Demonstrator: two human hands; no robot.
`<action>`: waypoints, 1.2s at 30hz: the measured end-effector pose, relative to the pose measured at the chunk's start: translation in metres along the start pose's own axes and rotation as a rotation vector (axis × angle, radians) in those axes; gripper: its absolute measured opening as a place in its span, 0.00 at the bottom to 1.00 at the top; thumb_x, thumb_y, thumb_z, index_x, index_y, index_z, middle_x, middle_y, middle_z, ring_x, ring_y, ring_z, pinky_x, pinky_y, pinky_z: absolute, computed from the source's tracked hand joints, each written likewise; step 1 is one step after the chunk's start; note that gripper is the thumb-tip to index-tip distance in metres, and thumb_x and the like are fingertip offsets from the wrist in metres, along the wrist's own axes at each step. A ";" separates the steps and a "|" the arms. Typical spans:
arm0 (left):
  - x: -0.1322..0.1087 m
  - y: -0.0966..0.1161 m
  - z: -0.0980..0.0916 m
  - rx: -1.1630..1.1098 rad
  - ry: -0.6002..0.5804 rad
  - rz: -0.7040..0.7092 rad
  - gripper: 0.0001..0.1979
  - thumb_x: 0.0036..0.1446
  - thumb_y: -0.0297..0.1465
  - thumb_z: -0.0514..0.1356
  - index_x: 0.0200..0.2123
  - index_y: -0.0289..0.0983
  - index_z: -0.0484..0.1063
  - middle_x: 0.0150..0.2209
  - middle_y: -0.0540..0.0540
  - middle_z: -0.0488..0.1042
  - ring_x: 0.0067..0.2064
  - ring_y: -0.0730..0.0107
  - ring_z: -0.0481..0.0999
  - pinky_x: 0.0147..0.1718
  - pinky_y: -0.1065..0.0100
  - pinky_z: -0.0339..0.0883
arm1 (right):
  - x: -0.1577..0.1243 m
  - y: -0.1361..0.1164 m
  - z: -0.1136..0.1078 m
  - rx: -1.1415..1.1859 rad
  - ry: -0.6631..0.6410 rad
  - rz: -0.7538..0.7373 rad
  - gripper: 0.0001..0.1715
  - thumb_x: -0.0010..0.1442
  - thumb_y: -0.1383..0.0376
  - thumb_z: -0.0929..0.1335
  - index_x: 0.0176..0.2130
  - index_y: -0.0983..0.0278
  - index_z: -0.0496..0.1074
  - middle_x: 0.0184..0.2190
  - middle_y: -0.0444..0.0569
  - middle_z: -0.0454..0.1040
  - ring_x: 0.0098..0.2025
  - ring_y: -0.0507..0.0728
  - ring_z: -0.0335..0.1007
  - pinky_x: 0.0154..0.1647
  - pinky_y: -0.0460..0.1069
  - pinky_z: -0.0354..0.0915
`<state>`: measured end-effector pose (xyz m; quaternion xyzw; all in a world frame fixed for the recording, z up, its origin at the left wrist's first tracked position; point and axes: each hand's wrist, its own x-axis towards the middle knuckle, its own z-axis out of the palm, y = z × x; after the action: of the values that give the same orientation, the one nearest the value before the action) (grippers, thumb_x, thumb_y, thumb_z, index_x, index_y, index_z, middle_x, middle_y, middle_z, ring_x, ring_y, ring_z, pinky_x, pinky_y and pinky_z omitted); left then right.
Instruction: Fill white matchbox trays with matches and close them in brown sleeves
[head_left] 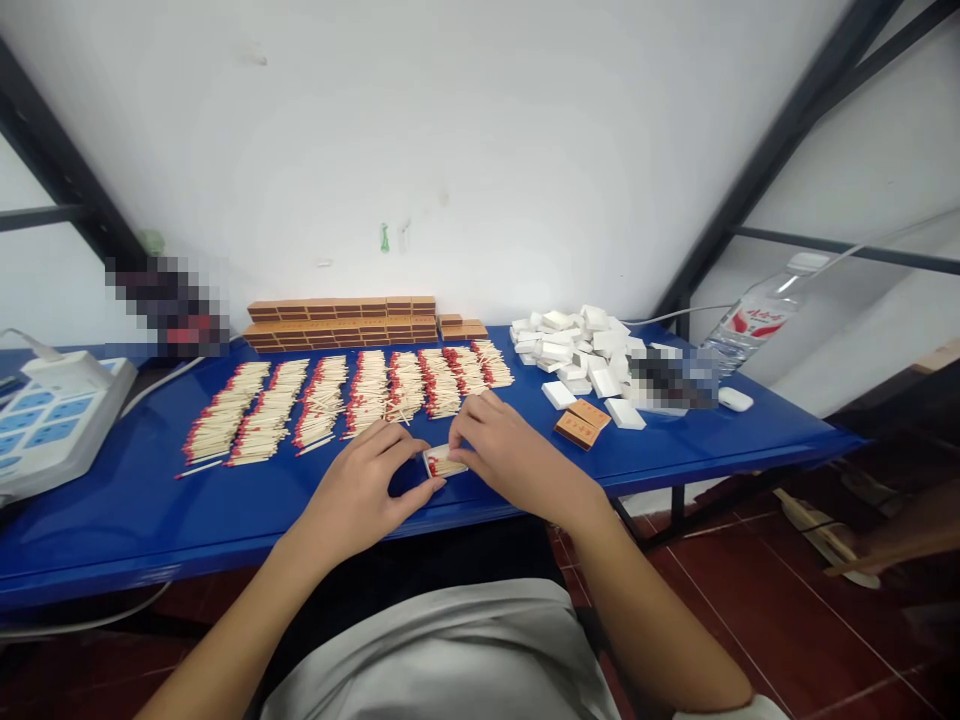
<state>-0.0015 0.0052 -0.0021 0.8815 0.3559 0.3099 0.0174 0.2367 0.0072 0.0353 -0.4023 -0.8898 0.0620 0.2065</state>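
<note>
A small white matchbox tray (430,466) lies at the front edge of the blue table, holding matches (447,463) with red heads toward the left. My left hand (367,480) grips the tray's left end between thumb and fingers. Over the right end, my right hand (499,445) has its fingertips pinched together on the matches, and they partly cover the tray. Just beyond both hands, loose red-tipped matches (367,390) lie in several rows of piles. To the right are two orange-brown matchbox covers (577,430) beside loose white trays (625,413).
Stacked matchbox covers (337,325) line the wall at the back. A heap of white trays (577,345) sits at the back right, near a tilted plastic bottle (757,315). At the far left stands a power strip (67,420) with cables. The blue table (135,510) has metal frame posts at both sides.
</note>
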 end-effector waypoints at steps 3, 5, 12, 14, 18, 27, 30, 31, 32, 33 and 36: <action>-0.001 -0.001 0.000 0.000 0.011 0.008 0.11 0.69 0.38 0.66 0.49 0.38 0.77 0.43 0.42 0.78 0.46 0.56 0.78 0.48 0.56 0.73 | 0.001 0.013 0.000 0.035 0.010 0.021 0.04 0.73 0.67 0.70 0.41 0.62 0.74 0.44 0.52 0.73 0.51 0.62 0.68 0.52 0.56 0.66; -0.001 -0.001 0.001 -0.006 0.017 0.007 0.12 0.69 0.38 0.66 0.50 0.39 0.78 0.43 0.42 0.78 0.46 0.56 0.79 0.48 0.56 0.74 | 0.001 0.033 -0.001 0.054 0.082 0.085 0.04 0.73 0.66 0.69 0.42 0.61 0.74 0.43 0.52 0.73 0.50 0.62 0.69 0.51 0.55 0.66; -0.001 -0.001 0.002 -0.017 0.018 -0.001 0.11 0.69 0.39 0.66 0.49 0.40 0.78 0.43 0.43 0.79 0.47 0.56 0.79 0.49 0.55 0.74 | -0.002 0.098 0.003 0.031 0.151 0.320 0.04 0.69 0.65 0.70 0.39 0.62 0.76 0.38 0.51 0.73 0.43 0.61 0.69 0.45 0.55 0.65; -0.001 -0.001 0.001 -0.014 0.015 -0.002 0.10 0.69 0.39 0.66 0.49 0.40 0.78 0.43 0.43 0.79 0.47 0.55 0.79 0.49 0.55 0.74 | -0.003 0.098 0.005 0.060 0.122 0.309 0.06 0.70 0.65 0.69 0.37 0.62 0.74 0.37 0.49 0.72 0.40 0.59 0.68 0.42 0.53 0.63; -0.001 -0.001 0.001 -0.003 0.010 -0.005 0.11 0.69 0.38 0.67 0.49 0.39 0.78 0.43 0.42 0.79 0.47 0.55 0.79 0.49 0.55 0.74 | 0.003 0.093 0.005 0.043 0.069 0.280 0.09 0.71 0.70 0.65 0.36 0.62 0.70 0.37 0.50 0.72 0.41 0.59 0.67 0.41 0.52 0.61; -0.001 -0.001 0.001 0.012 0.001 0.006 0.11 0.70 0.38 0.66 0.49 0.38 0.77 0.43 0.42 0.78 0.47 0.56 0.78 0.49 0.55 0.74 | 0.035 0.121 -0.002 0.018 -0.053 0.205 0.04 0.70 0.69 0.69 0.39 0.64 0.72 0.38 0.49 0.75 0.37 0.56 0.67 0.38 0.49 0.58; -0.002 -0.002 0.001 0.013 -0.003 0.015 0.12 0.70 0.39 0.66 0.50 0.37 0.77 0.44 0.42 0.78 0.47 0.56 0.78 0.49 0.55 0.73 | 0.032 0.124 -0.002 0.046 -0.003 0.195 0.01 0.69 0.69 0.70 0.41 0.64 0.74 0.36 0.47 0.74 0.37 0.56 0.67 0.39 0.49 0.58; -0.002 -0.002 0.001 0.012 -0.004 0.016 0.12 0.70 0.39 0.65 0.50 0.37 0.77 0.44 0.42 0.78 0.47 0.56 0.78 0.49 0.55 0.73 | 0.031 0.125 -0.002 0.050 0.006 0.192 0.01 0.69 0.68 0.71 0.41 0.64 0.75 0.35 0.47 0.73 0.36 0.56 0.67 0.39 0.49 0.58; -0.003 -0.002 0.002 0.012 -0.003 0.017 0.12 0.70 0.39 0.65 0.50 0.37 0.77 0.44 0.42 0.78 0.47 0.56 0.78 0.50 0.55 0.73 | 0.029 0.125 -0.001 0.055 0.013 0.191 0.02 0.68 0.68 0.71 0.39 0.63 0.75 0.35 0.47 0.73 0.36 0.56 0.67 0.38 0.49 0.57; -0.003 -0.003 0.002 0.014 0.000 0.015 0.12 0.70 0.39 0.65 0.50 0.38 0.77 0.44 0.42 0.78 0.47 0.57 0.78 0.50 0.55 0.73 | 0.028 0.126 -0.001 0.063 0.018 0.190 0.03 0.68 0.68 0.71 0.38 0.63 0.75 0.34 0.47 0.72 0.36 0.56 0.66 0.38 0.49 0.57; -0.002 -0.003 0.002 0.009 0.005 0.006 0.12 0.71 0.39 0.65 0.50 0.38 0.78 0.44 0.43 0.78 0.47 0.57 0.78 0.49 0.56 0.73 | 0.027 0.127 0.000 0.099 0.023 0.182 0.06 0.67 0.69 0.71 0.35 0.63 0.74 0.33 0.47 0.72 0.36 0.56 0.66 0.38 0.49 0.57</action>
<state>-0.0037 0.0065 -0.0058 0.8818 0.3545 0.3107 0.0113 0.3084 0.1126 0.0088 -0.4716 -0.8429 0.1201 0.2297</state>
